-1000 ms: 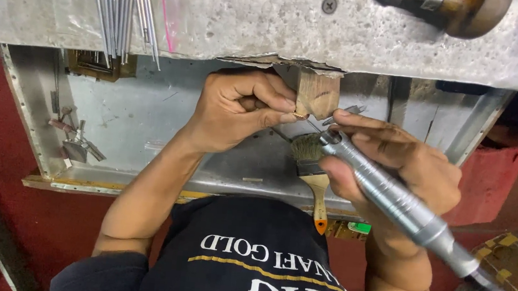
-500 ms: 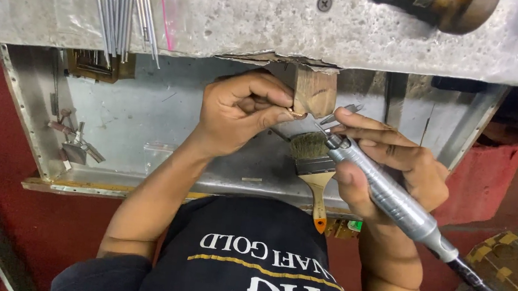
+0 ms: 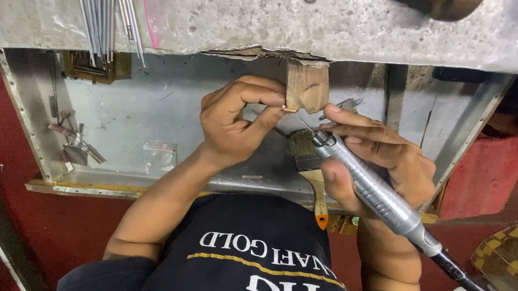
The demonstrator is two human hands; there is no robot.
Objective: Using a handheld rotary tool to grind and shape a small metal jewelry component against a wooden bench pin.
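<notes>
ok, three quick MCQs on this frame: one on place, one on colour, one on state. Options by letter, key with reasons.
1. Where does the flat paintbrush with the pale wooden handle lie?
A. on the grey benchtop
B. in the metal tray under the hands
C. on the red floor

2. What colour is the tip of that brush's handle?
A. orange
B. blue
C. white

3. How is the silver rotary handpiece with the black hose held?
A. lying loose in the tray
B. gripped in the right hand
C. gripped in the left hand

Key: 1 B, the brush rests in the tray below the wooden bench peg. 2 A, the handle's end shows orange. 3 B, the right hand's fingers wrap the handpiece while the left hand pinches a small gold ring against the peg.
</notes>
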